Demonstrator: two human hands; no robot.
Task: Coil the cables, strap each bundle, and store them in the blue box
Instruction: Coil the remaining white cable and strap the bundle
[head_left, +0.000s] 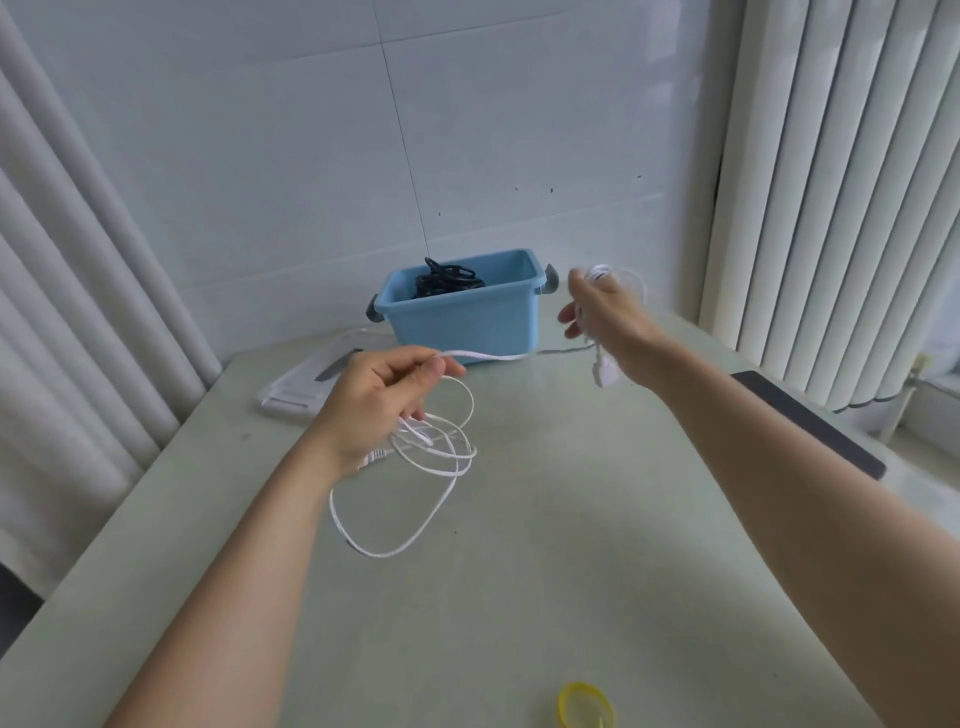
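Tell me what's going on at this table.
A person is midway through coiling a white cable. The left hand pinches it, loose loops trailing onto the table; the right hand grips more of it beside the blue box. A black cable bundle already sits in the box. A yellow band lies at the near edge, untouched.

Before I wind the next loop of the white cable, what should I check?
1. Right hand grips the coiled end of the white cable, plug dangling: ok.
2. Left hand pinches the cable run: ok.
3. Slack on the table free of knots: cannot tell, loops overlap.
4. Blue box open, with room beside the black cable: ok.
5. Yellow band on the table's near edge, probably reachable: ok.
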